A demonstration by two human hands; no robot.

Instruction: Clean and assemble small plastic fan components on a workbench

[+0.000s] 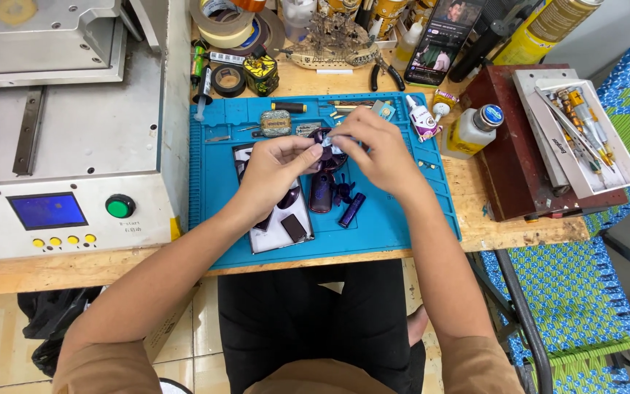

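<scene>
My left hand [277, 166] and my right hand [375, 149] meet over a blue work mat [395, 222], both pinching a small dark round part [325, 145] with a pale piece between the fingertips. Under the hands lie dark purple casing pieces [321, 192], a small blue cylinder [351, 210] and a flat phone-like slab [280, 230] with a dark chip on it.
A grey machine [67, 131] with a screen, green button and yellow buttons fills the left. Tape rolls [227, 29], pliers, a propped phone [442, 36], glue bottles [475, 130] and a white tool tray [585, 135] on a brown box crowd the back and right.
</scene>
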